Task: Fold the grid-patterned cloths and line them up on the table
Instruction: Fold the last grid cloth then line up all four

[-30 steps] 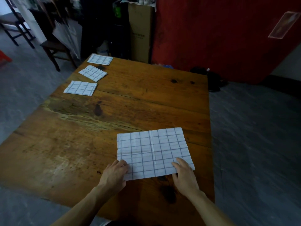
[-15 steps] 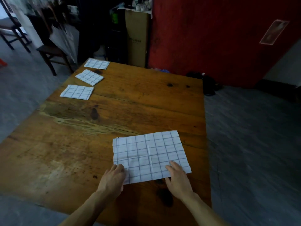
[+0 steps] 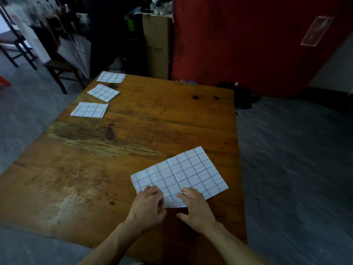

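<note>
Both forearms bare to the frame edge; left grip (image 3: pixel 148 206) and right grip (image 3: pixel 197 209) ungloved, ringless

White grid cloth (image 3: pixel 183 175) lying askew, three folded cloths (image 3: pixel 89 109) lined up far left
</note>
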`<state>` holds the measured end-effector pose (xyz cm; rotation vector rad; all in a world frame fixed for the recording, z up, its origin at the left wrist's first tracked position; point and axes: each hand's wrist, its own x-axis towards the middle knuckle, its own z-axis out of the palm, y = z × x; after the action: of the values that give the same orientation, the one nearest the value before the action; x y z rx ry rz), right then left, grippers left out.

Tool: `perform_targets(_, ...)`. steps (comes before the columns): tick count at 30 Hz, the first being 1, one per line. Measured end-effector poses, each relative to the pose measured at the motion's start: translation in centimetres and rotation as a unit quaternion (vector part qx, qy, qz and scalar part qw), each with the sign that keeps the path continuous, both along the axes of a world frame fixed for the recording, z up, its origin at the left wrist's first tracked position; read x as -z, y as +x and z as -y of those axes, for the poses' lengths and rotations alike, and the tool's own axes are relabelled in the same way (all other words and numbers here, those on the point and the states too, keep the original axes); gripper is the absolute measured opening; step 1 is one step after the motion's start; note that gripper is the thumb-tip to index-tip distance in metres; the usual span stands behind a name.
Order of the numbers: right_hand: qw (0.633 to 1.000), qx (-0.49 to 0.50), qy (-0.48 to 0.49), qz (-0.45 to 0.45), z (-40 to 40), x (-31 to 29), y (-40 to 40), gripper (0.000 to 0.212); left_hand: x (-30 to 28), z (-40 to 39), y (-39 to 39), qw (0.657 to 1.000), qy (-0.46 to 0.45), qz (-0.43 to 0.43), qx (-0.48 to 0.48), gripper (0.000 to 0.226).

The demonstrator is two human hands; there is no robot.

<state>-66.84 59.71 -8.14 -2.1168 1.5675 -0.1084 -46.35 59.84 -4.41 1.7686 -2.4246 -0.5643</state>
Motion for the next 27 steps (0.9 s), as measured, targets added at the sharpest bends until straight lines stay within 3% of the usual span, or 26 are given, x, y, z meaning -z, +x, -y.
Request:
perform_targets(9, 0.991, 0.058, -0.070, 0.093, -1.1, -1.0, -0.8, 0.028, -3.5, -1.7, -3.0, 0.992, -0.039, -0.121, 0.006, 0.017)
perform_targets(12, 0.987, 0.070, -0.067, 0.128, -1.1, -1.4, -1.7, 0.030, -3.6, -2.0, -1.7, 0.997, -0.036, -0.075, 0.011, 0.048)
perform_targets(14, 0.985, 0.070, -0.070, 0.144, -1.1, -2.2, -2.1, 0.029, -3.4, -1.8, -0.4, 0.999, -0.023, -0.027, 0.000, 0.055)
perform_targets(20, 0.965, 0.093, -0.094, 0.228, -1.7, -5.9, -2.4, 0.023, -3.7, -0.3, 2.8, 0.999, -0.012, 0.048, -0.017, 0.043)
perform_targets(27, 0.959, 0.115, -0.119, 0.230, -3.6, -10.4, 0.0, 0.027, -6.9, -1.5, 5.8, 0.997, -0.046, -0.061, -0.009, 0.005)
